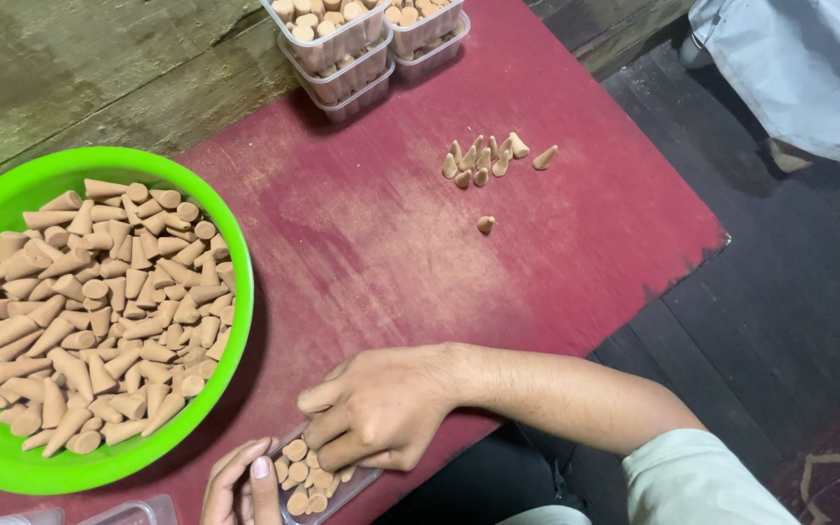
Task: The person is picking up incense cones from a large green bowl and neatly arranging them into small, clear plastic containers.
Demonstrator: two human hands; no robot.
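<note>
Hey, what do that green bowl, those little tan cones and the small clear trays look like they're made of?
Green bowl: likely plastic, from its bright even colour and smooth, slightly glossy rim. Tan cones: a matte, chalky pressed material, perhaps clay or compacted powder; the look leaves it open. Clear trays: thin see-through plastic, since the cones inside show through the stacked walls.

A small clear tray (357,483) lies flat at the near edge of the red table (362,233), partly hidden. It holds tan cones (296,474), packed close and mostly upright with round bases showing. The right hand (376,408) rests on them; the left hand (240,486) touches the tray's left end.
</note>
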